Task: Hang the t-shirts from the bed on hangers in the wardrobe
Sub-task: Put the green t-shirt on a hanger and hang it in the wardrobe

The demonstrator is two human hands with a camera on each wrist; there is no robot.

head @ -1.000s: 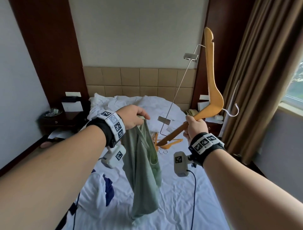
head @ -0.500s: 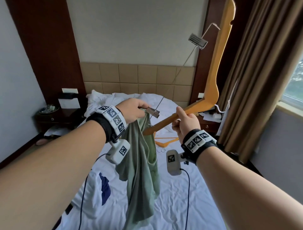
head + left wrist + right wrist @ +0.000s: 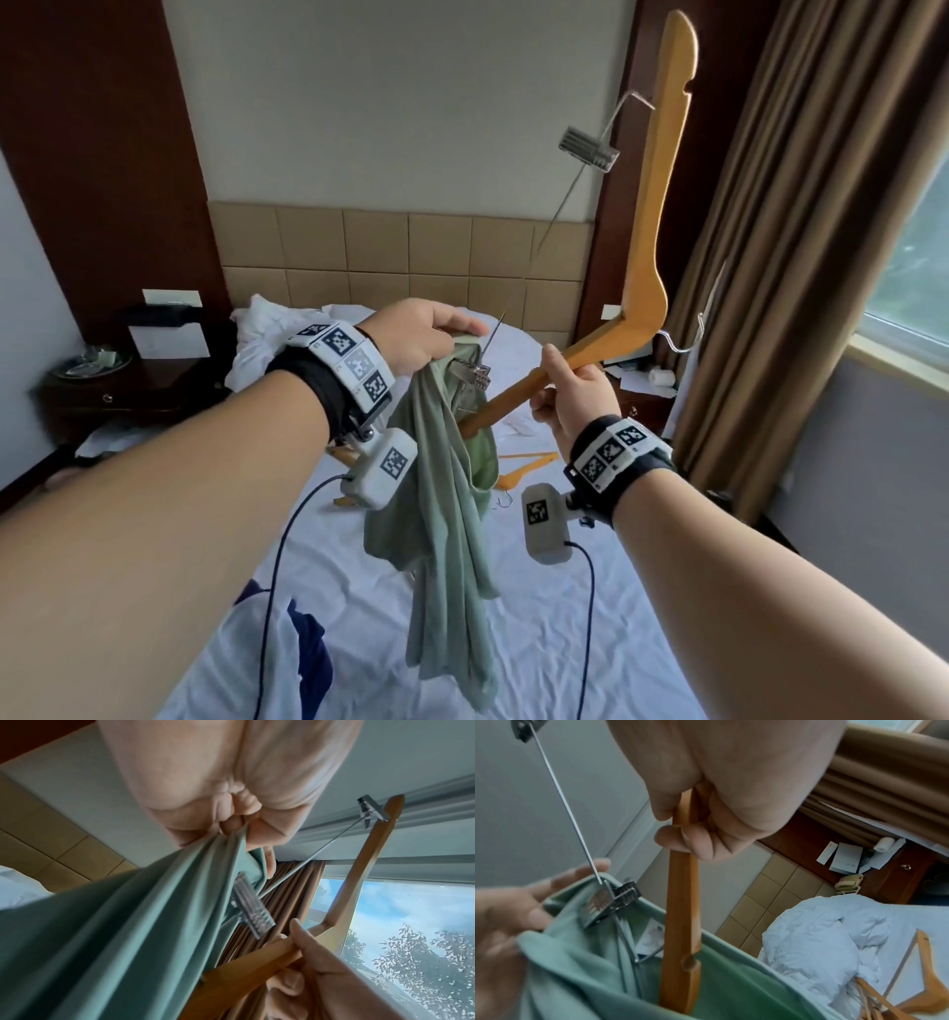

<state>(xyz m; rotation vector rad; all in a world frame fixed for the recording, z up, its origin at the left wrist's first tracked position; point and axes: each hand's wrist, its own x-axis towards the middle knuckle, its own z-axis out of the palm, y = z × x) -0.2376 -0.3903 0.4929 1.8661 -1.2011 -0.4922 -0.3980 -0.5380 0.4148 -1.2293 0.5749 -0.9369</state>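
Up over the bed (image 3: 513,642), the left hand (image 3: 421,334) grips a bunched fold of the green shirt (image 3: 452,524) near its neck opening, fingers curled tight round the cloth. Just beside it, the right hand (image 3: 575,390) is closed round one arm of the wooden hanger (image 3: 647,267), whose lower end pokes into the shirt's opening. A metal clip (image 3: 611,902) on the hanger's wire touches the shirt edge. The shirt's inner label (image 3: 652,935) is too blurred to read. More hangers (image 3: 524,462) lie on the bed.
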